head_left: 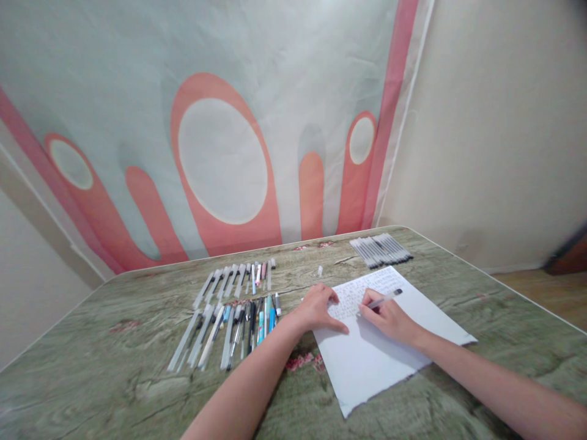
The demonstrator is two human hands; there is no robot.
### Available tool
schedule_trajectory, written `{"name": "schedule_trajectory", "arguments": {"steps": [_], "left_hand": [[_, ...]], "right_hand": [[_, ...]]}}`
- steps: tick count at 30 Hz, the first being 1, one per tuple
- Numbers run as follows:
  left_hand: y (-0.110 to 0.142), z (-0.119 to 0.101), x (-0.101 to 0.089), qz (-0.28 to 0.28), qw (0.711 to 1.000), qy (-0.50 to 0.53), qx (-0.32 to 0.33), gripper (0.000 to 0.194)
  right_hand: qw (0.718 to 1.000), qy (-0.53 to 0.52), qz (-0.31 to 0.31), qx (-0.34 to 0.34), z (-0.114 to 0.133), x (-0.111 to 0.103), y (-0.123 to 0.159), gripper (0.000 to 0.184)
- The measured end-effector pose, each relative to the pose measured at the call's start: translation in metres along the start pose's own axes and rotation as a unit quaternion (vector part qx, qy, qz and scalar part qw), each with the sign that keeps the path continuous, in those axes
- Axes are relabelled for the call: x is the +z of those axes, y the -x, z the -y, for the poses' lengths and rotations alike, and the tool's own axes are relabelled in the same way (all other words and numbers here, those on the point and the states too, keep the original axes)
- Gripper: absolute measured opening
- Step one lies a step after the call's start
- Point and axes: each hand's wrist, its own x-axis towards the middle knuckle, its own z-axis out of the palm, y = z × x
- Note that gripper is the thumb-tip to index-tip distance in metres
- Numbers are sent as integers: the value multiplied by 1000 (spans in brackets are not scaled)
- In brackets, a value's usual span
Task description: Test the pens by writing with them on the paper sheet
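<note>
A white sheet of paper (389,360) lies tilted on the table, its upper part covered in rows of small handwriting. My right hand (385,318) is closed around a pen (383,300) with a clear barrel and a dark end; its tip meets the paper near the lowest written lines. At the sheet's left edge, my left hand (321,308) rests with thumb and fingers apart, pressing on the paper and holding nothing. The writing itself is too small to read.
Two rows of assorted pens (229,330) lie left of the paper on the wood-patterned table (123,379). Behind the sheet is a group of clear pens (380,250) with dark ends. A small whitish piece (320,270) sits beyond my left hand. A printed backdrop (284,91) hangs behind.
</note>
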Motion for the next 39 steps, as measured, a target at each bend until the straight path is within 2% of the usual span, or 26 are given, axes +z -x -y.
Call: {"name": "schedule_trajectory", "arguments": {"steps": [21,33,39], "left_hand": [[1,-3,-3,9,1000,6,-12,69],[1,-1,-1,5,1000,-5,-6,70],[1,-1,-1,7,1000,4,-7,70]], "right_hand": [[1000,-3,-4,6,-4,2,0,14],[1000,-6,4,0,3,0,1,14],[1000,-4,4,-2,-3,1,0,14]]}}
